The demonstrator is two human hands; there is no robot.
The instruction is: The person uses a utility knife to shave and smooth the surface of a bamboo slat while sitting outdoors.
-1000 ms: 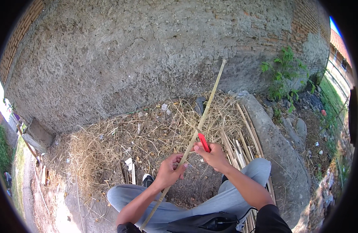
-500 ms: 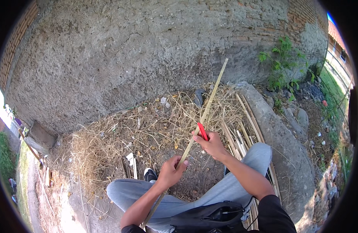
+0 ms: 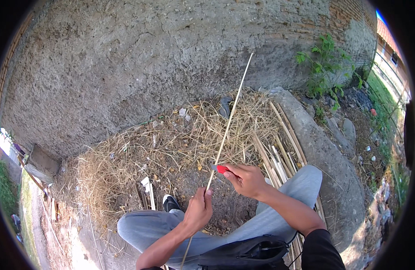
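A long, thin bamboo strip [image 3: 232, 114] slants from near my lap up toward the wall, its narrow edge turned to me. My left hand [image 3: 199, 208] is closed around its lower part. In my right hand [image 3: 246, 180] is a red utility knife [image 3: 222, 169], gripped by its handle. The grey blade meets the strip a little above my left hand. How deep the blade sits, if it cuts at all, I cannot tell. The strip's lower end passes under my left forearm and over my grey trouser leg.
A rough grey wall [image 3: 171, 58] rises ahead, with straw shavings [image 3: 99, 175] heaped at its foot. Several bamboo strips [image 3: 272, 164] lie by my right knee, beside a concrete ledge [image 3: 324, 153]. A black bag [image 3: 243, 254] rests on my lap. A green plant [image 3: 325, 65] grows at the right.
The strip has rolled from its flat face to its narrow edge. My right hand has come down and turned, bringing the knife's blade against the strip. My left hand has dropped slightly.
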